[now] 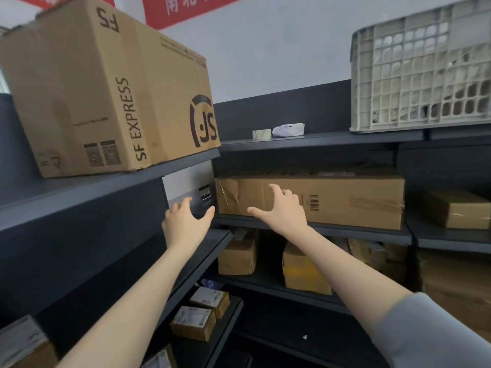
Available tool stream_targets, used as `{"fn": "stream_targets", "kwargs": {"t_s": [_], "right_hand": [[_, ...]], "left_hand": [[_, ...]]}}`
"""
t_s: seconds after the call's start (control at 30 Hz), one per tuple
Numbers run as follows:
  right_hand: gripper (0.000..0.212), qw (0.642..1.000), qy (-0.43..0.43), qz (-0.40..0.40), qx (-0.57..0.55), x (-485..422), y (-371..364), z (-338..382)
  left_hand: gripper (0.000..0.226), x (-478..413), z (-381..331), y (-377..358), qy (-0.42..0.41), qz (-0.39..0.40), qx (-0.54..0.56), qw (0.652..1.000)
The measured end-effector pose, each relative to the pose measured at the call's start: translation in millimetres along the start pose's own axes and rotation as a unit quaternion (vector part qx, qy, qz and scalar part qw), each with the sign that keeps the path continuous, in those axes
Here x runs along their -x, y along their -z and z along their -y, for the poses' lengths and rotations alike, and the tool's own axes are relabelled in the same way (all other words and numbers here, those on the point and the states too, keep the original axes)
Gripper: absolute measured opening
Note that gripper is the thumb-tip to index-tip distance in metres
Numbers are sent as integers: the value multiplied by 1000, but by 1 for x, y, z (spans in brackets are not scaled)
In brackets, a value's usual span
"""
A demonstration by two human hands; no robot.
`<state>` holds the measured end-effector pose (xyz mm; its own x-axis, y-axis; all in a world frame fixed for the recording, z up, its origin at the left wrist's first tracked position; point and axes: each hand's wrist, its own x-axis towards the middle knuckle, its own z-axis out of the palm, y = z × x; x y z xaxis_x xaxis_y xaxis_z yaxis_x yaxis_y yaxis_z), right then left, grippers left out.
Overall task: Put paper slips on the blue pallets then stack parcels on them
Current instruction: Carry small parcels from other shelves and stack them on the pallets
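The dark grey metal shelving point(313, 231) is set in a corner, so parcels are stored on two runs that meet at right angles. On the upper left shelf a large brown cardboard carton printed "SF EXPRESS" point(106, 91) is stood well back from the shelf edge, evidently for stability. A pale grey lattice plastic crate point(419, 73) is kept on the top right shelf. The task's parcel, a long flat brown cardboard box with a barcode point(345, 200), lies lengthwise on the middle shelf, its long face outward, which suits a two-handed pull. The right hand point(284, 208) is spread wide against that face, not yet closed on it. The left hand point(186, 219) is held open and empty near the box's left end, apart from it. No blue pallets or paper slips are in view.
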<state>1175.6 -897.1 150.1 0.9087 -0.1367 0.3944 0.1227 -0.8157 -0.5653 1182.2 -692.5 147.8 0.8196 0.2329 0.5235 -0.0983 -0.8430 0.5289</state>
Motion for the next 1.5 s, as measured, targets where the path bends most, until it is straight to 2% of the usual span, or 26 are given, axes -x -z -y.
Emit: {"fn": "stream_targets", "kwargs": {"t_s": [0.23,0.53,0.83,1.1,1.3,1.5], "right_hand": [[83,998,57,29,-21,-59,-34,-4],[81,973,192,114,-57,-136,-53,-28],[81,956,228,176,-53,-174,-58,-76],[83,939,250,225,-78,-156,-95,-98],[80,934,256,233,-92,-146,-125,-117],[77,936,231,245,-102,-122,-183,-158]], "left_hand": [[61,-31,-4,-23,27,-43,-3,999],[64,-53,-19,-55,169,-140,7,975],[60,-25,-59,-103,234,-184,-4,955],[56,3,-59,-146,261,-167,-21,951],[55,12,-41,-165,242,-180,-45,952],[42,61,-2,-239,207,-156,-35,965]]}}
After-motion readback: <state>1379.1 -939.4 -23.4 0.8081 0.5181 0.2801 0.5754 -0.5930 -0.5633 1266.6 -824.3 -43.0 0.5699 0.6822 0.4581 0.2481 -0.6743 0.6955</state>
